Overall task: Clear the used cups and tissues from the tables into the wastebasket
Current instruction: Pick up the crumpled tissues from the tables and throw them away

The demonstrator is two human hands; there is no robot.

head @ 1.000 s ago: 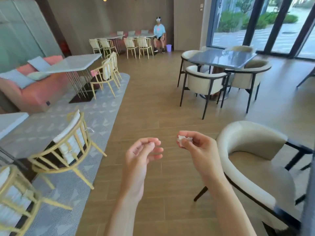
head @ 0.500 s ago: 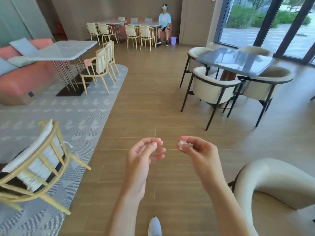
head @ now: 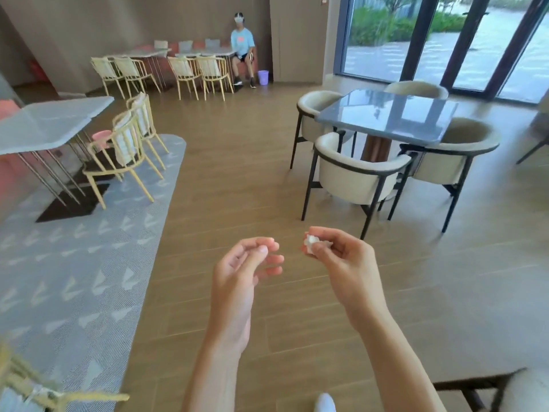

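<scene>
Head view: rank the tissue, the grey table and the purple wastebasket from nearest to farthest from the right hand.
1. Tissue, pinched in the right hand.
2. Grey table, ahead to the right.
3. Purple wastebasket, by the far wall beside a seated person.

Item one: a small white tissue (head: 311,241), crumpled into a tight wad. I held it pinched at the tips of my right hand (head: 341,260), between thumb and curled fingers, so only a little of it showed past them. It sat up in the air over the wooden floor, well clear of any table.

Item two: a small lilac wastebasket (head: 263,77), round, upright, open at the top. It stood on the floor at the far end of the room, by the wall, just beside the feet of a seated person. Its contents I could not make out from that distance.
</scene>
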